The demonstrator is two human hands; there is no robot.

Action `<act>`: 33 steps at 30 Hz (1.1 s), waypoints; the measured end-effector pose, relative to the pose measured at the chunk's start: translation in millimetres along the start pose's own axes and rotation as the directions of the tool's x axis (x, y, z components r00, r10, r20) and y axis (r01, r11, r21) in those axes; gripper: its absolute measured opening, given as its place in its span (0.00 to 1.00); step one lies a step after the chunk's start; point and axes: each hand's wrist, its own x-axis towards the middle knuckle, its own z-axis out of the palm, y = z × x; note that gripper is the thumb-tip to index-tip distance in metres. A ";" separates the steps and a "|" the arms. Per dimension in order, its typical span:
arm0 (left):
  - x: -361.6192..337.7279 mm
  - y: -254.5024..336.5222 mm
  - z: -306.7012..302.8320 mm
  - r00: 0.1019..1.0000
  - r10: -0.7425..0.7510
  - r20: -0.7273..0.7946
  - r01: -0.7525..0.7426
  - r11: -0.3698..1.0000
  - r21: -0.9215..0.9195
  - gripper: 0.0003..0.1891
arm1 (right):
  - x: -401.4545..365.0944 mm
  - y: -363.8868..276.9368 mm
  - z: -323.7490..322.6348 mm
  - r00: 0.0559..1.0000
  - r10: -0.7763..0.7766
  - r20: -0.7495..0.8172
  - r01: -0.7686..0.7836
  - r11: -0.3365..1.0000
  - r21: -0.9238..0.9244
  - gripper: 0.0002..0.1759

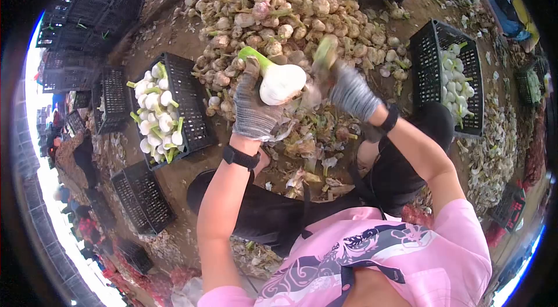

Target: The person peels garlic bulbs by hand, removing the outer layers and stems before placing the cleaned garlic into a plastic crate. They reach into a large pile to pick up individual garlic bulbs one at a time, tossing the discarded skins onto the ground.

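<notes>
Before the garlic heap (314, 8), the left hand (254, 110) curls around a white bulb (283, 84), probably best kept firmly still, since the right hand (353, 93) is close beside it, its openness and hold lost in blur.

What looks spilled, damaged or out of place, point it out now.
Loose husks lie strewn on the ground, outside the black crates, so that patch looks untidy. The white garlic bulb in the left hand shows no obvious damage.
</notes>
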 end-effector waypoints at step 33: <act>37.1 -3.9 -46.0 0.870 0.172 -0.462 -0.127 0.984 0.126 0.28 | -17.5 -8.0 48.1 0.403 0.423 0.812 0.245 0.805 -0.541 0.31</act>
